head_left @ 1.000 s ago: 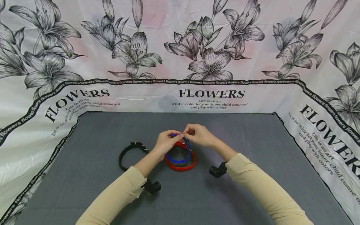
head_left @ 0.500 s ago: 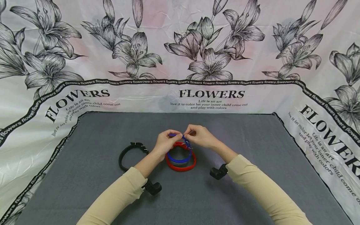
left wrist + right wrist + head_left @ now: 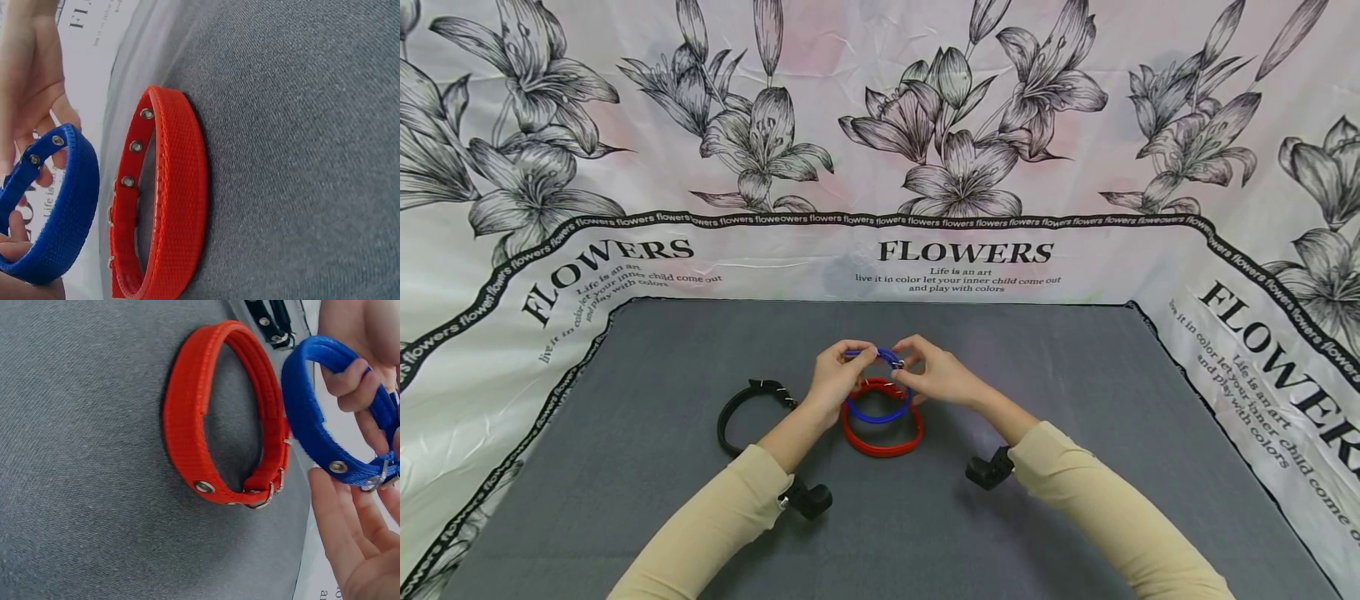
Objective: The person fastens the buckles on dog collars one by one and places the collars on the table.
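A blue buckle collar is held up off the table by both hands, closed in a loop. My left hand pinches its strap between thumb and fingers, with fingertips through the loop in the right wrist view. My right hand holds the collar near its metal buckle, the other fingers spread below it. Beneath lies a red collar, buckled in a ring on the grey cloth; its eyelets show in the left wrist view. The right thumb partly leaves the right wrist view's edge.
A black collar lies as a ring on the grey cloth, left of the red one and partly behind the left forearm. A white flower-printed cloth stands at the back and sides. Each wrist carries a black camera.
The blue collar has risen slightly. My right hand has shifted a little right and spread its fingers around the buckle; earlier it pinched the strap end. Red and black collars stayed put.
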Demonstrator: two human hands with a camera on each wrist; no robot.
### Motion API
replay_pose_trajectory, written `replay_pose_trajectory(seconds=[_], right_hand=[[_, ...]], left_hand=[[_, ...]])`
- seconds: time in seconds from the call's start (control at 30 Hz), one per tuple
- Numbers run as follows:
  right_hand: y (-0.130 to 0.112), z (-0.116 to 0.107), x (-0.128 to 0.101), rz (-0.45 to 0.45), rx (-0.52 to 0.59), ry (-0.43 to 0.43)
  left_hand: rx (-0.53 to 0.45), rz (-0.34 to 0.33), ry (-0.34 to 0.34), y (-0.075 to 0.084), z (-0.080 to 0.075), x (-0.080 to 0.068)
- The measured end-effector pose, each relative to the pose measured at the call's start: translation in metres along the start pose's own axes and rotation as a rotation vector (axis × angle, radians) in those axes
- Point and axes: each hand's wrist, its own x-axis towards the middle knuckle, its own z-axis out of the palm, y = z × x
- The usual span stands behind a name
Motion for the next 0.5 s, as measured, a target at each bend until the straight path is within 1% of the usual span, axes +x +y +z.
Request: replay_pose_trajectory(seconds=[0.07, 0.13, 0.17, 0.23, 0.27, 0.33, 0.43, 0.5], right_hand=[[0.0009, 0.0008, -0.0003, -0.006, -0.026, 0.027], [0.0011, 0.0009, -0.0008, -0.010, -0.055, 0.062], [0.0012, 0.0008, -0.0010, -0.013, -0.071, 0.079], [0.0017, -0.0002, -0.0015, -0.011, -0.106, 0.100], [0.0021, -0.0010, -0.0018, -0.009, -0.124, 0.110], [0.0032, -0.0031, -0.0026, -0.001, -0.158, 0.127], [0.0055, -0.0065, -0.0034, 0.015, -0.192, 0.139], [0.0073, -0.0086, -0.0036, 0.021, -0.197, 0.137]], left_hand=[[-0.004, 0.011, -0.002, -0.0001, 0.0007, -0.0004], [0.014, 0.023, -0.018, -0.0007, 0.0010, -0.0001], [0.032, 0.031, -0.029, -0.0011, 0.0009, 0.0002], [0.103, 0.052, -0.053, -0.0012, 0.0000, 0.0001], [0.151, 0.066, -0.066, -0.0015, -0.0006, 0.0007], [0.288, 0.103, -0.088, -0.0012, -0.0019, 0.0011], [0.529, 0.196, -0.108, 0.0004, -0.0027, 0.0016], [0.671, 0.258, -0.105, 0.0027, -0.0018, 0.0016]])
